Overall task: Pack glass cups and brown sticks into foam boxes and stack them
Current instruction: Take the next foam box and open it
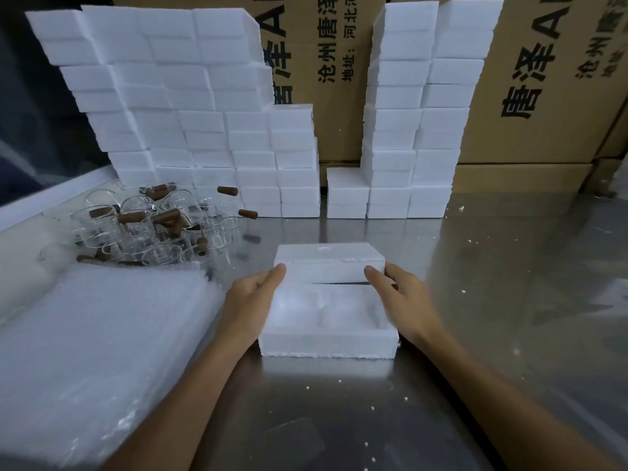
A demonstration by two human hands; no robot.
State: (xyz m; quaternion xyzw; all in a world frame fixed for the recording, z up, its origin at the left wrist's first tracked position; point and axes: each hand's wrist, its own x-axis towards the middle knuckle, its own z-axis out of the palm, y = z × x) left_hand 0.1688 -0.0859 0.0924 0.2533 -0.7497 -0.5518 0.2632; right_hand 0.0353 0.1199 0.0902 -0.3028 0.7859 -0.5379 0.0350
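Observation:
A white foam box base [328, 341] lies open on the metal table [306, 402] in front of me, its two hollows showing nothing I can make out. Its foam lid [329, 263] is lifted at the far side, held at both ends. My left hand [249, 302] grips the lid's left end and my right hand [401, 297] grips its right end. Several glass cups [142, 229] mixed with brown sticks [132, 217] lie in a heap at the left.
Stacks of closed foam boxes [190, 124] fill the back left, and a taller stack [418, 113] stands at the back right before cardboard cartons [543, 79]. A pile of bubble-wrap bags [88, 341] covers the near left. Foam crumbs dot the table.

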